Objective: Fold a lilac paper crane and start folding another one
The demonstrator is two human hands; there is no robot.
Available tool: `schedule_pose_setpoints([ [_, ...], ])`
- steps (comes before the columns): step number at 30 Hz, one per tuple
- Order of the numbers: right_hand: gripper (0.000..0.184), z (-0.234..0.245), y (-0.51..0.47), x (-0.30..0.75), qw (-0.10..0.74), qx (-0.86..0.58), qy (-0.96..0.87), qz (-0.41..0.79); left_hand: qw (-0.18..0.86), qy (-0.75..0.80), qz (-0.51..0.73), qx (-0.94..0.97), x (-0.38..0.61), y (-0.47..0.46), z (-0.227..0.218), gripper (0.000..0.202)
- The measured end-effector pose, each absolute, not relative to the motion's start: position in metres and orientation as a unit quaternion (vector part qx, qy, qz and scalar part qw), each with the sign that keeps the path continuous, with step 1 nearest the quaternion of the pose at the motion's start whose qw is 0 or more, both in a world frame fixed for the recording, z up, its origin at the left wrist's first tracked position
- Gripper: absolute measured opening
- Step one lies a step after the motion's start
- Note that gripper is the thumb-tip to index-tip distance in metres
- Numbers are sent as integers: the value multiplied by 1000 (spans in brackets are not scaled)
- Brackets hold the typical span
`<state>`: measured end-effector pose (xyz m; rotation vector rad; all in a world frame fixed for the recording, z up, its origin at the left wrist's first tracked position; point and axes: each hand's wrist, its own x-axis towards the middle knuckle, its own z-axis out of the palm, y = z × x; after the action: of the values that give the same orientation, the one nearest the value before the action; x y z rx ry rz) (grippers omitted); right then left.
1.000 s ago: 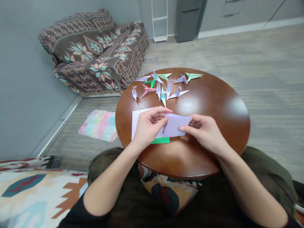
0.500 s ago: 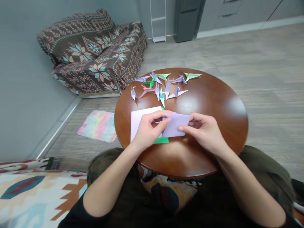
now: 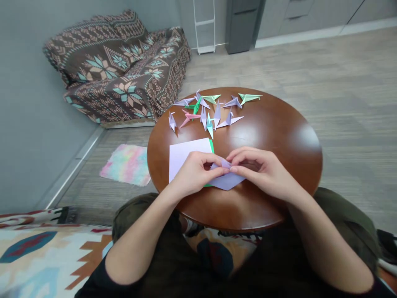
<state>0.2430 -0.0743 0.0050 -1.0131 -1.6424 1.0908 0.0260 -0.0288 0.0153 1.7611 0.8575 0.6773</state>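
Both hands meet over a folded lilac paper (image 3: 228, 181) near the front of the round wooden table (image 3: 279, 136). My left hand (image 3: 194, 174) pinches the paper's left part, fingers curled. My right hand (image 3: 263, 171) pinches it from the right, fingertips touching the left hand's at the top of the fold. The paper's lower point sticks out below the fingers. Under my left hand lies a flat stack of paper sheets (image 3: 186, 153), lilac on top with a green sheet's edge showing at the right.
Several folded paper cranes (image 3: 211, 109) in lilac, green, pink and blue lie at the table's far side. A patterned sofa (image 3: 120, 66) stands at the back left, a pastel cloth (image 3: 125, 164) lies on the floor, a patterned rug (image 3: 46, 252) is at lower left.
The lilac paper, held as a flat rectangle before, is now folded into a downward point. My hands came together until their fingertips met over it.
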Motion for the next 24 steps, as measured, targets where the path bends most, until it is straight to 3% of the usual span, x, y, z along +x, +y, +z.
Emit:
schedule_pose_setpoints([
  [8, 23, 17, -69, 256, 327, -396, -738, 437, 525, 329, 247, 745, 25, -28, 19, 13],
  [12, 19, 19, -67, 258, 280, -356, -779, 434, 538, 324, 210, 749, 24, -28, 21, 9],
  [24, 19, 10, -66, 249, 304, -388, -780, 385, 541, 352, 216, 733, 28, -23, 14, 19],
])
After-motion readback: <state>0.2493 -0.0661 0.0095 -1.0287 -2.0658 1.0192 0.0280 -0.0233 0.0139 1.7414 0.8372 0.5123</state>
